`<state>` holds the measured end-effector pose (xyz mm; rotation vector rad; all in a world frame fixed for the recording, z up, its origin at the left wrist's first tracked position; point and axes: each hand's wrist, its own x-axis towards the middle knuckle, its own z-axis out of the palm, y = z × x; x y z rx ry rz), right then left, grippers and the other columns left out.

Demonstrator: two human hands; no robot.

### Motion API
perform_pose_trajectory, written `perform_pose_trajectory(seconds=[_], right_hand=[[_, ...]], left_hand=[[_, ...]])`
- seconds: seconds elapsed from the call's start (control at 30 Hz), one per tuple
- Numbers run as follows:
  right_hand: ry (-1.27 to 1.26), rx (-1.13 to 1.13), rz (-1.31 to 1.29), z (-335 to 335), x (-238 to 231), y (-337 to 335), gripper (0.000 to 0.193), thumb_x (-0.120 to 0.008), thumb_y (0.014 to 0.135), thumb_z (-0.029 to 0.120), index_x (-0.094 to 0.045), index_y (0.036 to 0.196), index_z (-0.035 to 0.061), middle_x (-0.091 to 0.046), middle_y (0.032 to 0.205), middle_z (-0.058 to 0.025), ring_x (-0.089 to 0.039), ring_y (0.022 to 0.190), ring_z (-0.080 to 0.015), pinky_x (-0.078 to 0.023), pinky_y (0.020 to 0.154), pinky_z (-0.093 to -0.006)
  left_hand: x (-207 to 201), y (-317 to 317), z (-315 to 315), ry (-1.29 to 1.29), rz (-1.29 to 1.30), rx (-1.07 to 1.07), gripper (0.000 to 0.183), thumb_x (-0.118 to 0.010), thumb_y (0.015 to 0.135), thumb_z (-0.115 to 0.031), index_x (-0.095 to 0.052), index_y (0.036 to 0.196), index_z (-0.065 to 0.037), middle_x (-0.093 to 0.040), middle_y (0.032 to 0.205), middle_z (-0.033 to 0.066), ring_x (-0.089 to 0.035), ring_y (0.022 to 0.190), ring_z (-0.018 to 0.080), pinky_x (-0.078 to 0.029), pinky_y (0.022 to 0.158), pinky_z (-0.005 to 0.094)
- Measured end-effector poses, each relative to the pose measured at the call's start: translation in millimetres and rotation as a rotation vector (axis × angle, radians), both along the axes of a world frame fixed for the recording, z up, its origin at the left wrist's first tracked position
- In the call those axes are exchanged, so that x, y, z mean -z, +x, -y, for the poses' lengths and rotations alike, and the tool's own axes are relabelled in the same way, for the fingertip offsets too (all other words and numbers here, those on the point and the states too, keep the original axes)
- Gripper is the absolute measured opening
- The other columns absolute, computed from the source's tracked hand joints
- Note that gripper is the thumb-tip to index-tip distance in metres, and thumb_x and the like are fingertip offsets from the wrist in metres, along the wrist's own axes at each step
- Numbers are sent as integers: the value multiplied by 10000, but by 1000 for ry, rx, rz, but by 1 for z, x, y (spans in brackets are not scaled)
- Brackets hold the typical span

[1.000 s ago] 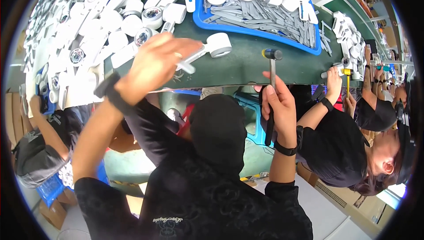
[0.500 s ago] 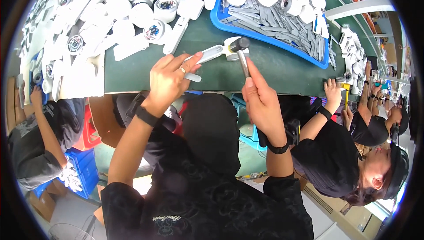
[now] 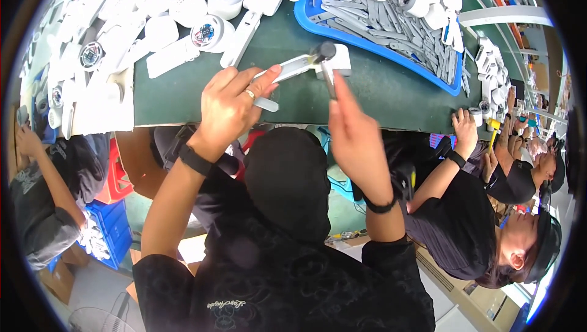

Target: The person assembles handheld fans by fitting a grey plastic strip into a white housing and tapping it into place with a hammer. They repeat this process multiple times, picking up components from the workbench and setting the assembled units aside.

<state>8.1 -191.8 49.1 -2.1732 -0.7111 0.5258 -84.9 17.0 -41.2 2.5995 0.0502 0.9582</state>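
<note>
My left hand (image 3: 229,103) is closed on the handle of a white plastic device (image 3: 293,68) lying on the green table. A thin light-grey strip (image 3: 266,104) sticks out beneath its fingers. In my right hand (image 3: 356,139), slightly smeared by motion, is a small hammer (image 3: 324,51) with a dark round head and a metal shaft. The hammer head appears over the joint between the device's handle and its squarish white head; whether it touches cannot be made out.
A blue tray (image 3: 379,55) at the back right holds grey strips and white device heads. Many white devices (image 3: 183,11) are piled at the back left. Co-workers sit on both sides; the right one's hand (image 3: 466,130) is near a yellow hammer (image 3: 494,125).
The hammer head has shifted left over the device, from its head toward the handle joint. My right hand has moved with it; my left keeps its grip on the handle.
</note>
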Motion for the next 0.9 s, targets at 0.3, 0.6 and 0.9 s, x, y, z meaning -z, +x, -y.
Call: perform_pose_trajectory(seconds=[0.3,0.6,0.9], right_hand=[[122,-72,-31,8,-39,-11,498,-491,1083,131,-402,1567,50,-644,873,-177,-612,711,-233,-509,749,-323],[49,-190,25,-6,-18,-5,510,-533,1050,100,-418,1545,59,-629,832,-284,-622,737,-466,-500,681,-459],[86,-130,-81,-6,-16,-7,506,-514,1060,116,-411,1554,75,-645,848,-275,-620,698,-449,-505,662,-422]], left_hand=[[6,-5,2,-192,-50,-117,418,-902,737,-148,-758,1127,-104,-699,831,28,-564,675,220,-502,629,350],[4,-1,-1,-228,-32,-60,343,-901,741,-137,-761,1049,-82,-649,768,47,-577,671,240,-504,620,367],[-1,1,1,-217,2,-34,305,-843,800,-166,-728,1050,-35,-610,699,67,-570,670,258,-488,631,383]])
